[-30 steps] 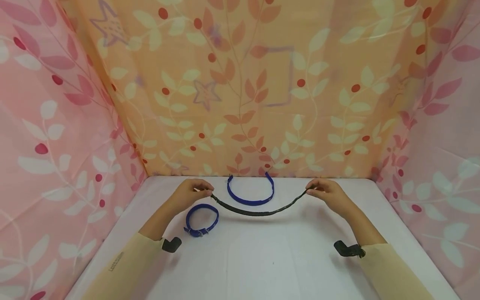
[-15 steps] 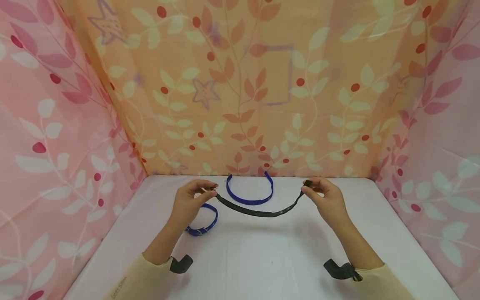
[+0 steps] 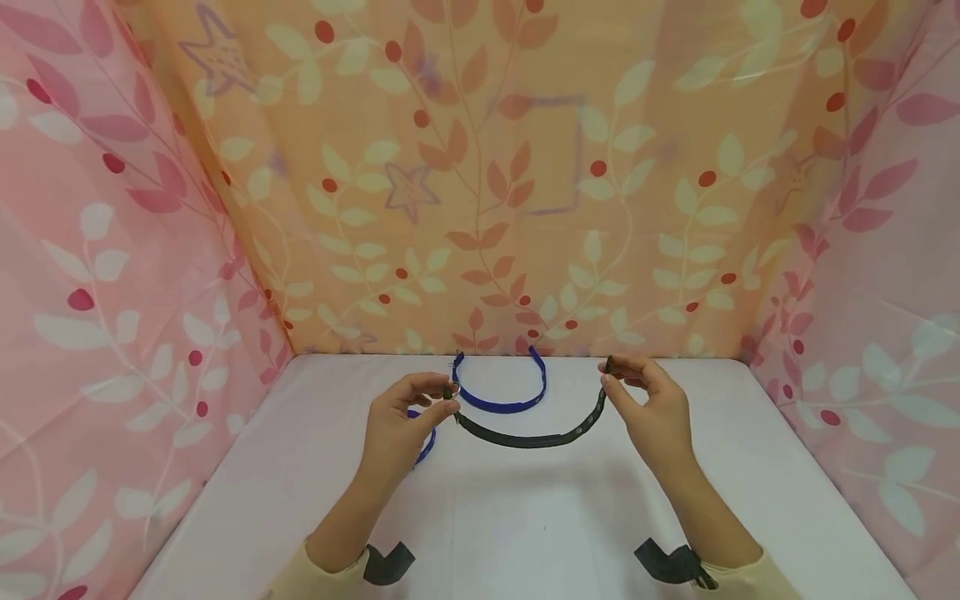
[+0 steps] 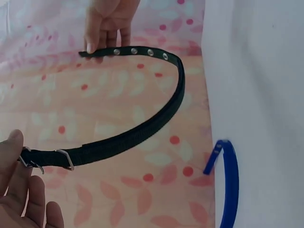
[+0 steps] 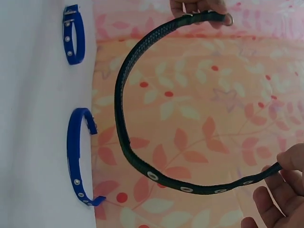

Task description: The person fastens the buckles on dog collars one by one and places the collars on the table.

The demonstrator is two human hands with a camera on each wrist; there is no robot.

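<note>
A dark green, nearly black pet collar [image 3: 525,440] hangs in a U above the table, held at both ends. My left hand [image 3: 401,429] pinches the buckle end; in the left wrist view the metal buckle [image 4: 29,159] and a metal loop [image 4: 65,159] show beside the fingers. The other end, with several metal eyelets [image 5: 186,189], is pinched by my right hand [image 3: 652,408]. Behind it an unfastened blue collar [image 3: 498,407] lies curved on the table. A second blue collar [image 5: 74,40], buckled into a ring, is partly hidden behind my left hand in the head view.
The white table [image 3: 525,525] meets an orange leaf-patterned curtain [image 3: 480,167] at the back. Pink patterned curtains [image 3: 97,292] stand along both sides. Black wrist mounts [image 3: 388,564] stick out from each sleeve.
Both hands have come closer to the person, and the left one has moved right. The dark collar now bends more deeply between them. My left hand has come to cover part of the ringed blue collar.
</note>
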